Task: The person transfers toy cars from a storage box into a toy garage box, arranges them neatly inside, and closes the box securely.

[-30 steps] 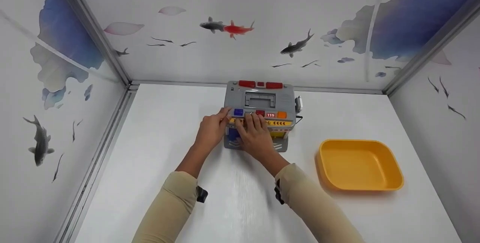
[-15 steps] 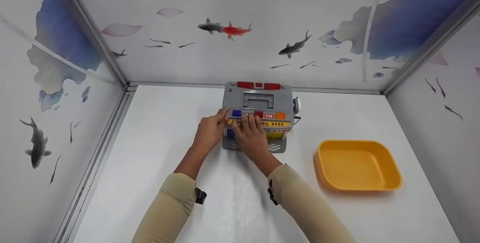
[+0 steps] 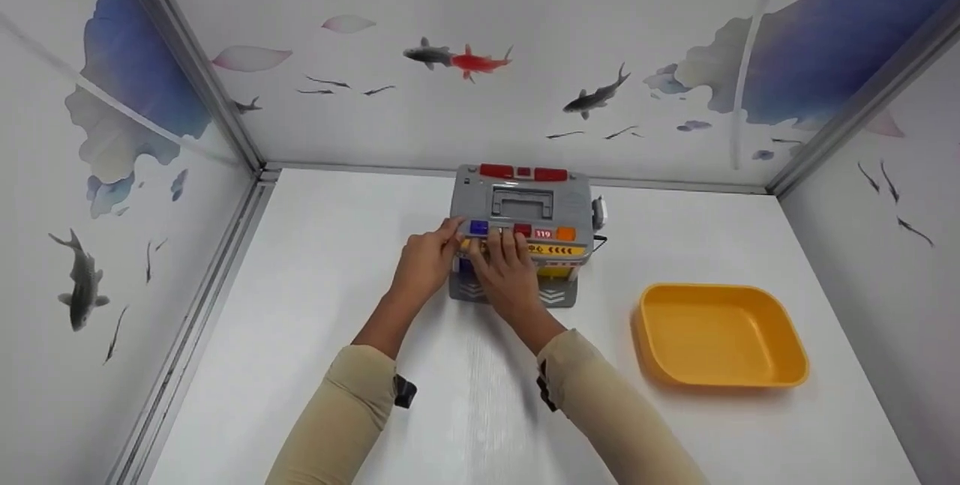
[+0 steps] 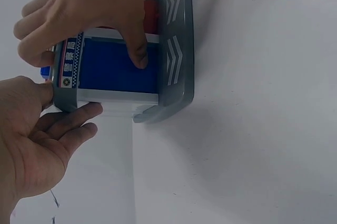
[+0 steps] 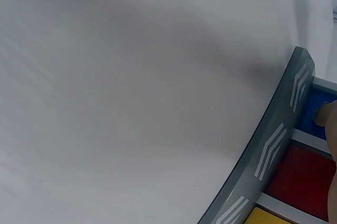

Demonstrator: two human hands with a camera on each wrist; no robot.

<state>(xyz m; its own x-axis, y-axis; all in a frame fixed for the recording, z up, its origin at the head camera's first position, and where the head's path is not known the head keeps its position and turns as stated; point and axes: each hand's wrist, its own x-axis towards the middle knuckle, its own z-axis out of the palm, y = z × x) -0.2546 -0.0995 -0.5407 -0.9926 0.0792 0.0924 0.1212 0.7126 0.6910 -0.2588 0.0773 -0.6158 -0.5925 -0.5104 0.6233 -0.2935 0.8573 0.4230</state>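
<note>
A grey toy garage (image 3: 469, 204) stands near the back wall. It has red roof lights, a row of coloured buttons and a yellow front band. My left hand (image 3: 424, 264) grips the left front corner of its roof, with the thumb above and fingers below in the left wrist view. My right hand (image 3: 510, 282) has its fingers bent over the roof's front edge beside the blue button (image 3: 478, 227). Its thumb touches the lowered blue door (image 4: 105, 69). A red door (image 5: 303, 179) and a yellow door (image 5: 263, 217) sit beside the blue one.
To the right, a yellow tray (image 3: 720, 339) stands on the white table (image 3: 465, 417). White panels (image 3: 525, 118) printed with fish enclose the table at the back and both sides. A small white piece (image 3: 599, 213) juts from the garage's right side.
Both hands stay at the same places on the toy garage. My right forearm has shifted slightly left. The head view sways a little.
</note>
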